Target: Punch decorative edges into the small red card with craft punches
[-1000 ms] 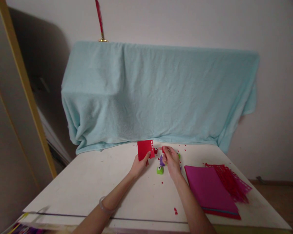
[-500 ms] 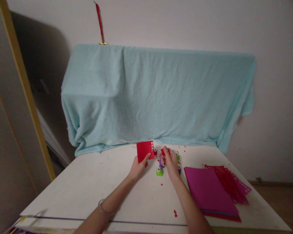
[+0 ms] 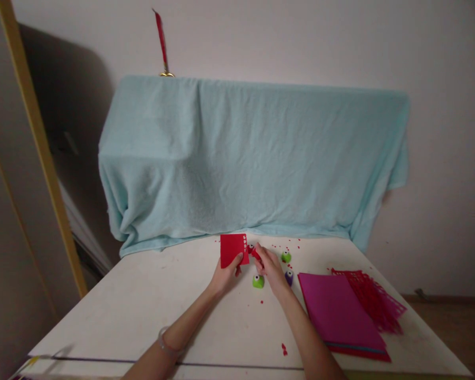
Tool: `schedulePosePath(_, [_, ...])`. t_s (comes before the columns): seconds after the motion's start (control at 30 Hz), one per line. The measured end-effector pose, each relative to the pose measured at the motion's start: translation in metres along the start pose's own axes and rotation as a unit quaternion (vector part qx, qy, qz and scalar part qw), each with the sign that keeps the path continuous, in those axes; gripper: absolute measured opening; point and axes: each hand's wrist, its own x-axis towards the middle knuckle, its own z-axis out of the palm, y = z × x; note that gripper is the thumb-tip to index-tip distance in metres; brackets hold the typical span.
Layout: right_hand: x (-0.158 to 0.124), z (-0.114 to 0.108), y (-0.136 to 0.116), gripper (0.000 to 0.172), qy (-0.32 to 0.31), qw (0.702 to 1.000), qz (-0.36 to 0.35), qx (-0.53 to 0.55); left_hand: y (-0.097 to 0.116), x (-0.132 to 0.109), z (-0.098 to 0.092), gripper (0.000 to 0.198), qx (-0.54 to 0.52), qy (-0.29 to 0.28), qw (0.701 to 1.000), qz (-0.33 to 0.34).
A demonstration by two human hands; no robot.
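Observation:
My left hand grips a square red sheet of paper, thumb on its face. Several small holes run down the sheet's right edge. Close to that edge, my right hand pinches a small red paper punch, partly hidden by the fingers. An eye-like button shows beside it; I cannot tell whether that belongs to the held punch or to another behind it. Around my right hand stand a green punch in front, another green punch behind, and a purple punch at the wrist.
Right of my forearm lies a stack of magenta and red paper, with cut-out red sheets beside it. Red scraps dot the white table. A light blue cloth drapes over something at the back.
My right hand has moved left with the red punch, up near the paper's holed edge. My left hand still holds the sheet in nearly the same place.

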Motion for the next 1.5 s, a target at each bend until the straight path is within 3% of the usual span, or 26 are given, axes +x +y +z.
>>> schedulePosePath(0.8, [-0.003,0.007,0.0,0.046,-0.036,0.999,0.0,-0.026,0.012,-0.005,0.002,0.042,0.008,-0.008,1.0,-0.028])
schedulePosePath(1.0, [-0.001,0.007,0.003,0.043,-0.046,0.998,-0.004,-0.05,0.007,-0.001,0.002,0.044,0.002,0.008,1.0,0.006])
schedulePosePath(1.23, [0.0,0.006,0.002,0.033,-0.018,0.995,-0.058,-0.075,0.006,0.0,0.003,0.044,-0.021,-0.002,0.999,0.024])
schedulePosePath(1.5, [0.0,0.006,-0.001,0.029,0.004,0.997,-0.052,-0.064,0.003,0.001,0.001,0.042,-0.023,0.005,1.0,0.017])
